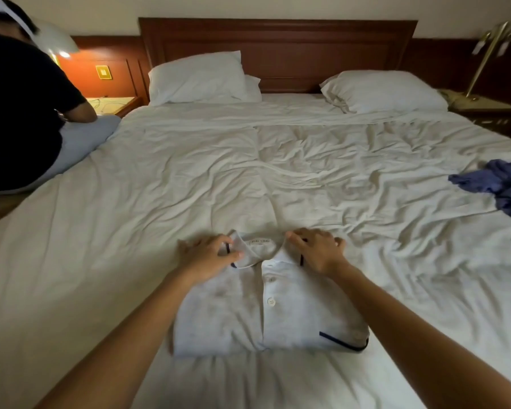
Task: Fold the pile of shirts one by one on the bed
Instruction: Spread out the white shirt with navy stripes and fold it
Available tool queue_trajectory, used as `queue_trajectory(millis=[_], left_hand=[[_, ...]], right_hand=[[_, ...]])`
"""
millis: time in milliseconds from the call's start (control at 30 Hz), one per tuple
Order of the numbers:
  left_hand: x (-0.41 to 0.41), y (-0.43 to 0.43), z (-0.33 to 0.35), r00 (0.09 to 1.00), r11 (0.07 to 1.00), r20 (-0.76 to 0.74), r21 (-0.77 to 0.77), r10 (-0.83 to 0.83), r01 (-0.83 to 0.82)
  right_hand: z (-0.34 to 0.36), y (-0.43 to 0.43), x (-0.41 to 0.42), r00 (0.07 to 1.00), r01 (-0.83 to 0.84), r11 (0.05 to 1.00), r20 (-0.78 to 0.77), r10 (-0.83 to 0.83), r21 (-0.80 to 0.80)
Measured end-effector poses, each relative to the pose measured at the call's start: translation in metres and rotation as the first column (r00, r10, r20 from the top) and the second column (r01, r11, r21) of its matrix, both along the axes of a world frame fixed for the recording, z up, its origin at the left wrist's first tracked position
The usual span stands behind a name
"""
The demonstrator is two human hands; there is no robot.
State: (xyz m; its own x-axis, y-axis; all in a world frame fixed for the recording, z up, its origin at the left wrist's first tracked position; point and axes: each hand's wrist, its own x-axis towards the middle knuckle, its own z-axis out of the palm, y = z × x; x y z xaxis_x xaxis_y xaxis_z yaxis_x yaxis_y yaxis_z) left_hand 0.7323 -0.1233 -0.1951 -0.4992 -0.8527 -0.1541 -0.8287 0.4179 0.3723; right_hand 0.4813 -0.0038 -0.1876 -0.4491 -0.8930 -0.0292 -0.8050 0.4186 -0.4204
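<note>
A white knit polo, folded to a neat rectangle (navy trim at collar and sleeve hem), lies near centre on the bed with its creased white cover. The left hand pinches the soft collar's left wing between thumb and forefinger; the right hand grips the right wing with bent fingers. A crumpled blue shirt lies far right.
</note>
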Motion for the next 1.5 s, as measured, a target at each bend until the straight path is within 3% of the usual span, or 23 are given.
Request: queue_trajectory(millis=[67, 167, 300, 433, 533, 633, 733, 867, 1000, 1133, 1300, 1500], left_hand=[[0.003, -0.014, 0.005, 0.997, 0.998, -0.068, 0.04, 0.042, -0.039], [-0.004, -0.03, 0.011, 0.988, 0.993, -0.147, 0.111, 0.051, -0.035], [-0.018, -0.042, 0.003, 0.994, 0.988, -0.102, 0.152, 0.045, -0.029], [-0.017, -0.045, -0.006, 0.998, 0.98, -0.064, 0.198, 0.02, -0.007], [-0.013, -0.032, 0.012, 0.993, 0.97, -0.117, 0.243, 0.025, 0.004], [-0.005, -0.015, 0.06, 0.957, 0.949, -0.276, 0.314, 0.09, 0.001], [0.005, 0.002, 0.133, 0.931, 0.963, -0.35, 0.268, 0.107, -0.01], [0.027, 0.027, 0.254, 0.896, 0.983, -0.417, 0.153, 0.153, -0.097], [0.049, 0.058, 0.378, 0.849, 0.969, -0.481, 0.004, 0.22, -0.249], [0.089, 0.092, 0.475, 0.816, 0.912, -0.518, -0.15, 0.257, -0.382], [0.184, 0.147, 0.523, 0.712, 0.773, -0.534, -0.159, 0.455, -0.614], [0.337, 0.23, 0.525, 0.55, 0.54, -0.509, -0.186, 0.662, -0.821]], right_hand=[[0.005, -0.007, -0.017, 1.0, 0.006, 0.999, -0.013, -0.005, 0.053], [0.008, -0.022, -0.028, 0.986, -0.127, 0.98, 0.129, 0.107, 0.155], [0.0, -0.039, -0.027, 0.984, -0.168, 0.964, 0.098, 0.151, 0.206], [0.004, -0.034, -0.037, 0.937, -0.233, 0.948, 0.311, 0.16, 0.215], [0.021, -0.019, -0.029, 0.891, -0.275, 0.936, 0.423, 0.163, 0.22], [0.053, -0.007, -0.023, 0.872, -0.171, 0.97, 0.484, 0.069, 0.17], [0.12, 0.001, -0.019, 0.88, -0.107, 0.991, 0.473, 0.055, 0.085], [0.245, 0.008, -0.008, 0.912, -0.174, 0.969, 0.343, 0.225, -0.172], [0.377, 0.006, 0.008, 0.919, -0.31, 0.877, 0.119, 0.375, -0.367], [0.473, -0.01, 0.04, 0.833, -0.494, 0.761, 0.023, 0.553, -0.421], [0.527, -0.033, 0.138, 0.654, -0.696, 0.58, -0.038, 0.756, -0.423], [0.535, -0.036, 0.32, 0.35, -0.831, 0.292, -0.037, 0.936, -0.473]])
